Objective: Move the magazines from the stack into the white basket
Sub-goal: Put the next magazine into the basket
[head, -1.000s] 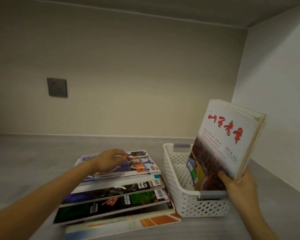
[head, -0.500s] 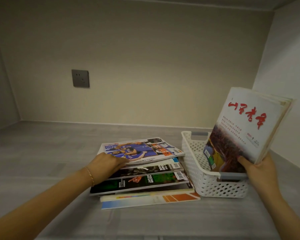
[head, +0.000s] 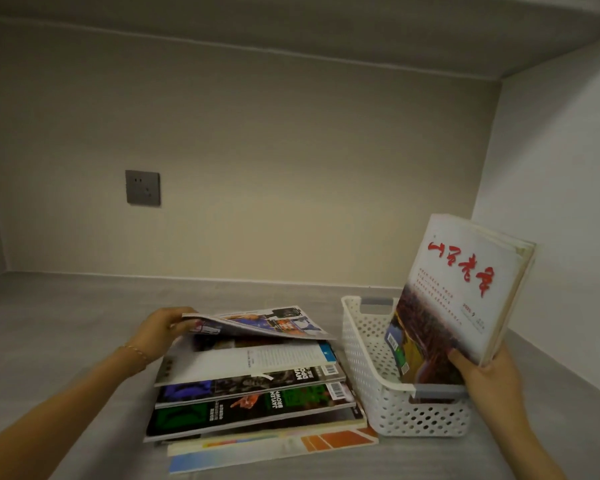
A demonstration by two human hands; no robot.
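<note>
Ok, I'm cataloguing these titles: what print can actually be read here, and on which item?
"JAYLEN BROWN": green-and-black magazine in the stack.
"2025": white magazine held by the right hand in the white basket; its red title is unreadable.
Top magazine, lifted by the left hand: blurred.
Barcodes: too small.

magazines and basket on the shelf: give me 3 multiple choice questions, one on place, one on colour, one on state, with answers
1. Where does the white basket stand relative to the stack of magazines?
A. to its right
B. to its left
C. on top of it

2. What colour is the title lettering on the upright magazine?
A. blue
B. red
C. green

3. What is the left hand doing?
A. resting flat on the shelf
B. holding the basket
C. lifting the top magazine by its edge

Answers: 1 A, the basket stands beside the stack's right edge. 2 B, red characters on white. 3 C, fingers grip the raised left edge.
</note>
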